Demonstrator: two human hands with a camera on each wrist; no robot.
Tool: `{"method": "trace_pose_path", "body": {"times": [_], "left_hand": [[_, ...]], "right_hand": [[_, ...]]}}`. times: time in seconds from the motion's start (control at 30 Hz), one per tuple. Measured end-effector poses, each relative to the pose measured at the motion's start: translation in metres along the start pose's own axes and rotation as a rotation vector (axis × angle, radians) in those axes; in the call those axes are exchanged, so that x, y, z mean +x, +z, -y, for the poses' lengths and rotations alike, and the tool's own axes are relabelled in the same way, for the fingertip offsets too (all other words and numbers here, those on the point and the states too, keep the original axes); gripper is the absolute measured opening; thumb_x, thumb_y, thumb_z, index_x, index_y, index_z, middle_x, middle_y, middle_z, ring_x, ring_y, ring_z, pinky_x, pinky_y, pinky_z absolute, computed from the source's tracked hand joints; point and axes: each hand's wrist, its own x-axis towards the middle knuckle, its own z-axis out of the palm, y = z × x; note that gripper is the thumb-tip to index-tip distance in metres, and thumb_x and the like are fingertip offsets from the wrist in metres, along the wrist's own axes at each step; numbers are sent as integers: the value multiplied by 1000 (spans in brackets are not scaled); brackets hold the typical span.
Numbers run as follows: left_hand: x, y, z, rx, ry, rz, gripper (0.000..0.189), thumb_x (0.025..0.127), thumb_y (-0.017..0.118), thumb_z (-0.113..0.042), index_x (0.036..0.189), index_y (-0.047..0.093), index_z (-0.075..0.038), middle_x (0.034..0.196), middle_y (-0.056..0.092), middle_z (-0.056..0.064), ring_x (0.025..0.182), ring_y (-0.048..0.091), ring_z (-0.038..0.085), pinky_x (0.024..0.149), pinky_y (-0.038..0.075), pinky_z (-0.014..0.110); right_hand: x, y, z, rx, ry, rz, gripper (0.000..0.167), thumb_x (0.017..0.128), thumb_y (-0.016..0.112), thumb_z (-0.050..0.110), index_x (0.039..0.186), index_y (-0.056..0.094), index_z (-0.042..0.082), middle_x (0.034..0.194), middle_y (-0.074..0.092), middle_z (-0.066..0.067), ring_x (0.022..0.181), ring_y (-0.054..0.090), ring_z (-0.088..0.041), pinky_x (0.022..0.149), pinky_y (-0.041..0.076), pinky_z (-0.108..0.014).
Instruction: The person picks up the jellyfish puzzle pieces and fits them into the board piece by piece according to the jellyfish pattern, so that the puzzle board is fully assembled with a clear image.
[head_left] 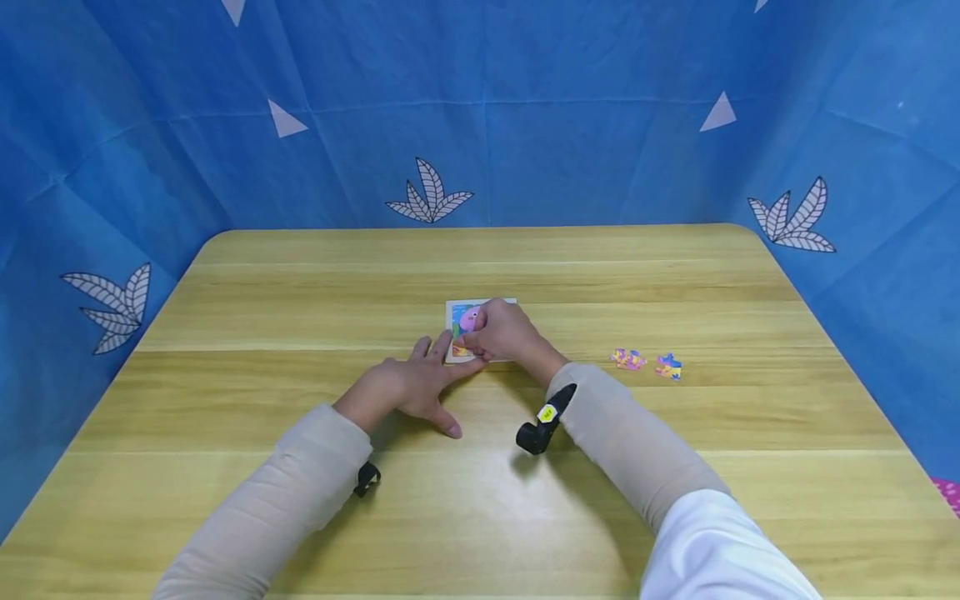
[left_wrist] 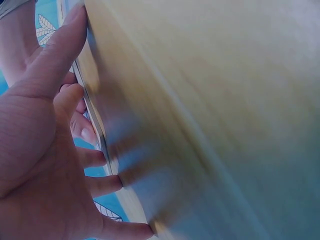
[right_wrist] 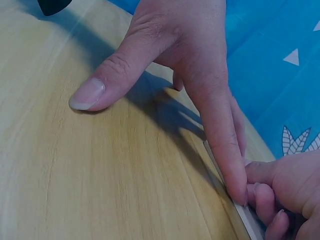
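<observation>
A small jigsaw puzzle board with a pale border and a pink cartoon figure lies flat near the middle of the table. My left hand is spread at its near left corner, fingers straight and touching the near edge, thumb held apart. Over the right part of the board, my right hand has its fingers curled and pinches what seems to be a puzzle piece, mostly hidden by the fingers. In the right wrist view the left index fingertip meets the curled right fingers at the board's edge.
Loose puzzle pieces in pink and yellow lie to the right, with a blue and yellow piece beside them. A wooden table carries everything. Blue printed cloth hangs behind it and at both sides.
</observation>
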Motion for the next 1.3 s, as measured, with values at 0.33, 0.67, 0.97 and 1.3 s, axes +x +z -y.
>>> {"method": "trace_pose_path", "body": {"times": [0.33,0.67,0.97,1.3], "left_hand": [[-1,-1,-1,-12,-3,3,96,73,69,-61,147,9,-50,157,-16,13,142,-5,45,96,22,75],[0,-1,0,-9,-19,-1,98,72,70,-61,147,9,-50,157,-15,14,142,-4,44,96,26,72],[1,0,-1,-20,-27,-4,99,71,70,-61,147,8,-49,158,-15,14,143,-5,42,97,26,71],[1,1,-1,-44,-29,-11,100,71,73,-58,147,9,-50,158,-15,11,143,-7,41,99,22,71]], "right_hand": [[-4,0,-3,10,-63,-46,32,80,75,32,66,59,8,58,62,-1,51,56,-11,47,38,-20],[-12,-12,-13,3,-98,-130,23,87,67,32,81,61,11,67,57,-2,55,48,-14,47,36,-24],[-22,-37,-39,-8,-121,-133,22,89,63,32,91,62,10,70,57,-3,54,48,-15,50,39,-27],[-43,-70,-77,2,-91,-130,24,91,62,29,103,62,7,90,63,-8,77,57,-21,67,45,-32]]}}
